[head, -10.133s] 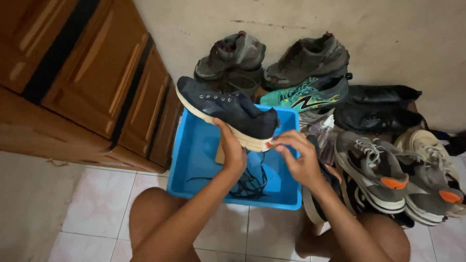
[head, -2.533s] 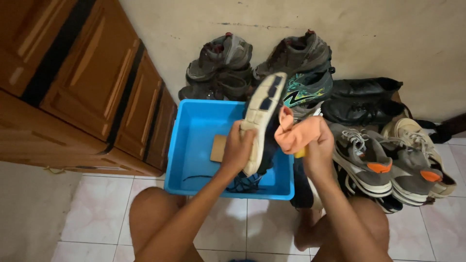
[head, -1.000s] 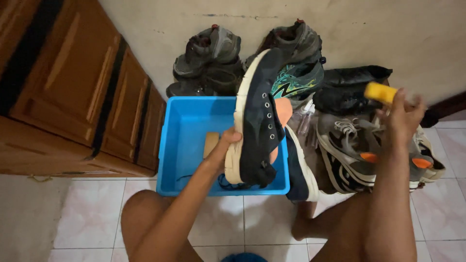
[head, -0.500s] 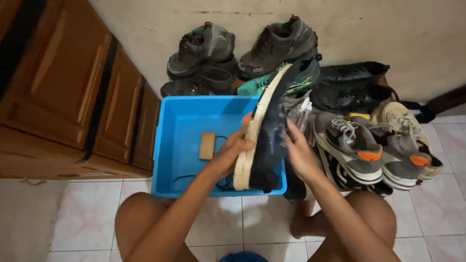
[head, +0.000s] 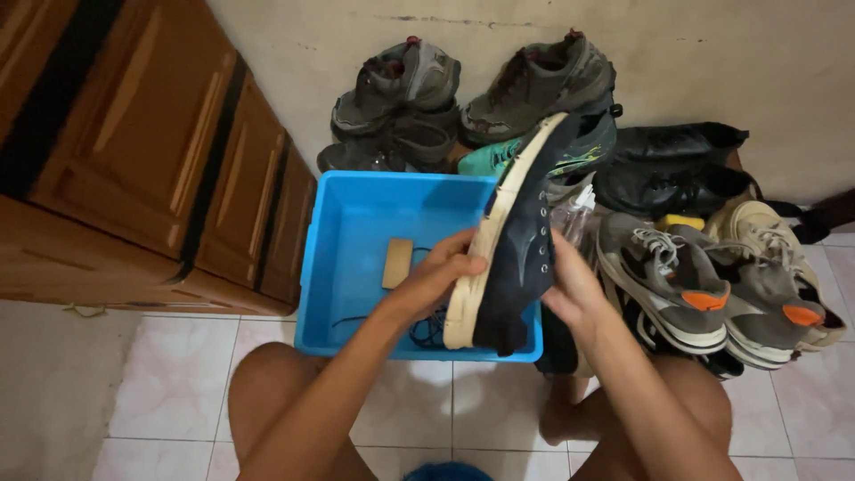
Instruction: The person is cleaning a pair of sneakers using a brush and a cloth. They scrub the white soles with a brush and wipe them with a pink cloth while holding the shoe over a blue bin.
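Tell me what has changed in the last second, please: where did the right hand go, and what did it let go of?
The right hand came back from the shoe pile to the dark navy lace-up sneaker with a cream sole, now empty. The small yellow block it had held up lies among the grey sneakers. The left hand keeps its grip on the sole, above the blue plastic tub.

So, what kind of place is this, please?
Probably a corner of a home, perhaps by an entrance. Shoes are piled against a plain wall, a wooden cabinet stands beside them, and the floor is pale tile. A blue plastic tub sits there too.
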